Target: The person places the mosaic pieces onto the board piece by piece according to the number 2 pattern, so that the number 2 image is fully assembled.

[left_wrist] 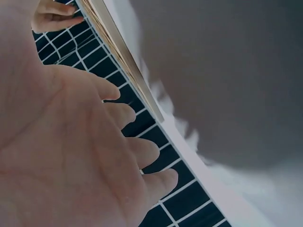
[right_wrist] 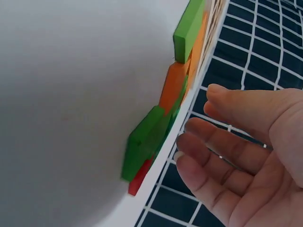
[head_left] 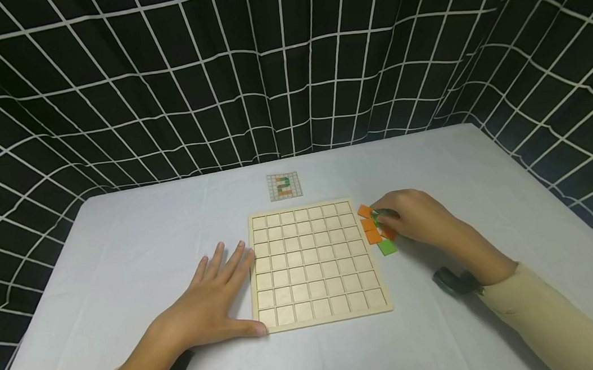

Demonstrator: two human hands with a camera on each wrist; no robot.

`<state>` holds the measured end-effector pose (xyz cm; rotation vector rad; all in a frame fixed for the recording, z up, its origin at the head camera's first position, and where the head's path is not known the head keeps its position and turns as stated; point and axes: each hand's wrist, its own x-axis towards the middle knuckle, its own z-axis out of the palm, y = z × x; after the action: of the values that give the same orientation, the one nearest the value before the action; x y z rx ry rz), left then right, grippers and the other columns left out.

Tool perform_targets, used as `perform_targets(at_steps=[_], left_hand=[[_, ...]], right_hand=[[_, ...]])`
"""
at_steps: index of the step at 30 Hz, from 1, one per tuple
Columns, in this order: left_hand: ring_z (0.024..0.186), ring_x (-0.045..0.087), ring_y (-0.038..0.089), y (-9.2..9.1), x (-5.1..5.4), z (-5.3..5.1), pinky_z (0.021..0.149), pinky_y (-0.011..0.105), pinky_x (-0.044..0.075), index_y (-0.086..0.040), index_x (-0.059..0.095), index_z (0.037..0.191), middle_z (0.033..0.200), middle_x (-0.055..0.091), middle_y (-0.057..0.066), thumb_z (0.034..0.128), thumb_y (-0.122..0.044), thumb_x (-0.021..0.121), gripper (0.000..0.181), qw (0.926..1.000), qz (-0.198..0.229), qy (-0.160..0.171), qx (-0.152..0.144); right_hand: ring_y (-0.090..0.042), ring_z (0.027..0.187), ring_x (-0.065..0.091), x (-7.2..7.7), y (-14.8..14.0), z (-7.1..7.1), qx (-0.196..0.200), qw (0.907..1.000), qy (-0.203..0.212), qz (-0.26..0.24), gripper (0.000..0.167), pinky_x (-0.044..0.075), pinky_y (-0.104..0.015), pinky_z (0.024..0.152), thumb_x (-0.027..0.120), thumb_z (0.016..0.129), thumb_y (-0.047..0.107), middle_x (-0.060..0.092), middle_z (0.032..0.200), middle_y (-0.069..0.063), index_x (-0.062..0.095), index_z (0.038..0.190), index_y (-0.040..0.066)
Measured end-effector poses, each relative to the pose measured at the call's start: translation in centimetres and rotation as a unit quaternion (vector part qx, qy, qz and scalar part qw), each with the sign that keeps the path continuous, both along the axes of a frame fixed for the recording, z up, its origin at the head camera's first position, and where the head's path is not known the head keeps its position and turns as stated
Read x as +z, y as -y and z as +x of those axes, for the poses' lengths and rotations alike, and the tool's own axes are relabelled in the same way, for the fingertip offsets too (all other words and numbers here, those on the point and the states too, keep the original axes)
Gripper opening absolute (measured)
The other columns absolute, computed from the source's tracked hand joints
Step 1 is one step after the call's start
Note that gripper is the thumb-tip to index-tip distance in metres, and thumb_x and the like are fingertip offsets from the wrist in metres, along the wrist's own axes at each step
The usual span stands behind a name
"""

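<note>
My left hand lies spread on the table, its fingers and thumb meeting the left edge of a pale wooden grid board. In the left wrist view its palm faces the camera and holds nothing. Beyond the board's right edge, my right hand hovers at a small cluster of square tiles, fingers loosely bent. These include orange tiles and a light green tile. The right wrist view shows a darker green tile and a red tile near the hand, with nothing seen between its fingers.
A small card with a coloured grid pattern lies behind the board. White cloth covers the table. Black curtains with white grid lines hang at the back and sides. Dark straps sit at both wrists.
</note>
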<state>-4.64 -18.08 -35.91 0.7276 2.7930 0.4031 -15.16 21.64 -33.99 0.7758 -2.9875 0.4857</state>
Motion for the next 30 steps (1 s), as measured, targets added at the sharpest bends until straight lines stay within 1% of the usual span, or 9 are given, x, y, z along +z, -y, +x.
perform_targets(at_steps=[4,6,8,11,15,19,24,27,30], left_hand=[[0.150,-0.004,0.043,-0.3,0.0,-0.1,0.116,0.063,0.003,-0.011,0.016,0.162,0.167,0.007,0.011,0.0718,-0.087,0.056,0.125,0.9999,-0.002,0.009,-0.005],[0.150,-0.004,0.043,-0.4,0.0,-0.1,0.116,0.064,0.002,-0.010,0.016,0.162,0.167,0.007,0.011,0.0709,-0.087,0.058,0.126,0.9999,0.000,0.016,-0.006],[0.150,-0.005,0.042,-0.5,0.0,-0.1,0.116,0.064,0.002,-0.010,0.016,0.162,0.167,0.006,0.011,0.0693,-0.087,0.059,0.128,0.9997,0.001,0.023,-0.008],[0.150,-0.006,0.042,-0.6,0.0,-0.1,0.116,0.064,0.002,-0.009,0.015,0.162,0.167,0.004,0.010,0.0669,-0.087,0.061,0.131,0.9994,0.000,0.033,-0.012],[0.150,-0.005,0.042,-0.7,-0.1,-0.1,0.116,0.064,0.003,-0.010,0.014,0.162,0.167,0.005,0.010,0.0659,-0.087,0.062,0.132,0.9991,-0.008,0.039,-0.015],[0.150,-0.003,0.042,-0.7,-0.1,-0.2,0.116,0.064,0.005,-0.010,0.015,0.162,0.167,0.006,0.010,0.0658,-0.088,0.060,0.132,0.9989,-0.016,0.042,-0.016],[0.150,-0.002,0.042,-0.7,-0.1,-0.2,0.116,0.065,0.006,-0.010,0.016,0.162,0.167,0.006,0.008,0.0649,-0.090,0.059,0.133,0.9985,-0.020,0.050,-0.013],[0.150,-0.002,0.042,-0.7,-0.2,-0.2,0.115,0.065,0.007,-0.010,0.016,0.162,0.167,0.005,0.008,0.0647,-0.090,0.058,0.133,0.9985,-0.022,0.049,-0.013],[0.150,-0.002,0.042,-0.7,-0.3,-0.2,0.115,0.065,0.007,-0.010,0.015,0.162,0.168,0.005,0.008,0.0648,-0.091,0.057,0.133,0.9985,-0.023,0.049,-0.013]], right_hand=[[-0.028,0.098,0.069,-0.1,1.2,-0.9,0.012,0.9999,0.008,0.007,0.018,0.055,-0.047,0.084,0.078,0.087,0.007,0.075,0.102,-0.008,0.079,0.105,0.004],[-0.026,0.096,0.069,-0.1,1.7,-1.3,0.018,0.9997,0.009,0.014,0.016,0.055,-0.045,0.081,0.078,0.087,0.006,0.075,0.101,-0.006,0.080,0.102,0.006],[-0.023,0.090,0.068,-0.2,2.0,-1.6,0.021,0.9994,0.013,0.023,0.014,0.055,-0.042,0.078,0.078,0.086,0.005,0.075,0.099,-0.005,0.080,0.100,0.007],[-0.019,0.078,0.062,-0.3,2.4,-1.9,0.015,0.9990,0.015,0.039,0.012,0.053,-0.037,0.072,0.077,0.087,0.004,0.074,0.094,-0.003,0.080,0.097,0.007],[-0.018,0.070,0.055,-0.5,2.8,-2.1,0.011,0.9986,0.007,0.051,0.009,0.049,-0.036,0.068,0.075,0.087,0.003,0.072,0.084,0.001,0.080,0.092,0.009],[-0.017,0.067,0.054,-0.6,3.0,-2.2,0.006,0.9984,0.002,0.056,0.005,0.049,-0.035,0.066,0.077,0.086,0.004,0.068,0.075,0.003,0.079,0.088,0.008],[-0.018,0.068,0.055,-0.7,3.2,-2.2,-0.003,0.9978,0.005,0.066,0.008,0.051,-0.035,0.068,0.077,0.084,0.001,0.070,0.077,0.000,0.078,0.086,0.008],[-0.019,0.071,0.056,-0.7,3.1,-2.1,-0.006,0.9979,-0.002,0.065,0.009,0.052,-0.037,0.070,0.076,0.084,0.000,0.070,0.081,-0.002,0.077,0.090,0.007],[-0.019,0.072,0.055,-0.6,2.9,-1.9,-0.004,0.9986,-0.014,0.051,0.010,0.051,-0.036,0.069,0.077,0.084,0.003,0.066,0.080,-0.002,0.077,0.094,0.005]])
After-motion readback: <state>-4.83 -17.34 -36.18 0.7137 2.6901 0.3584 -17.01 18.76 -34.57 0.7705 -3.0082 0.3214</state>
